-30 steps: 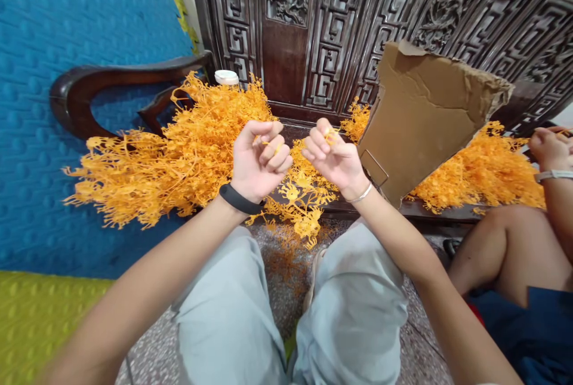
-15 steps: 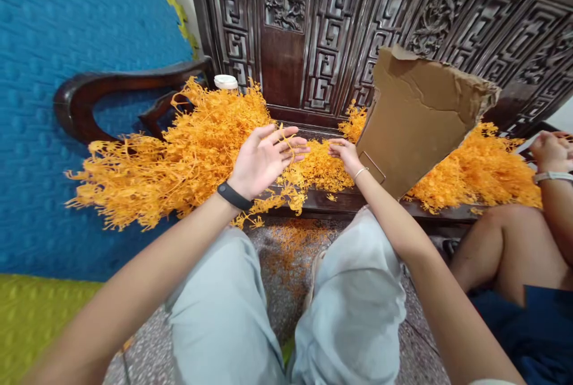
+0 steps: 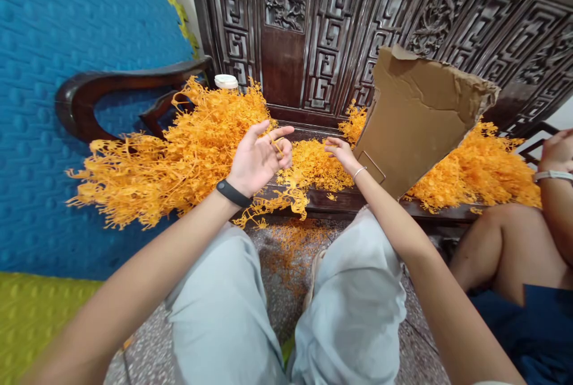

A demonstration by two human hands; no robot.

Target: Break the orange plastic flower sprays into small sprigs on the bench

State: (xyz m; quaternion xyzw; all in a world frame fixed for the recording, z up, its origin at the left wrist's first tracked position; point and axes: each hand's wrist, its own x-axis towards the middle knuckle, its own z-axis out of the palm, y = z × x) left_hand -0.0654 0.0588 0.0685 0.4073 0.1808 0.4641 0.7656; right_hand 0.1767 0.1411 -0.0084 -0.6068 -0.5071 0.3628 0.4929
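My left hand (image 3: 257,158) is held palm up over the bench seat. Its fingers curl around a thin orange plastic sprig (image 3: 278,147), and a black band sits on the wrist. My right hand (image 3: 339,152) reaches forward into the middle heap of orange plastic sprigs (image 3: 313,167), with the fingertips pinched down among them. A larger pile of orange plastic branches (image 3: 179,152) lies to the left of my left hand, touching the armrest.
A torn cardboard sheet (image 3: 421,116) leans just right of my right hand. More orange sprigs (image 3: 487,173) lie behind it. A white cap (image 3: 226,81) stands by the carved bench back (image 3: 313,27). Another person's knee (image 3: 505,242) and hand (image 3: 555,152) are at right. Orange bits (image 3: 290,248) litter the floor.
Both hands were raised and pinched together in front of me. They dropped and parted: the left opened palm up, then curled on a sprig, and the right reached into the heap.
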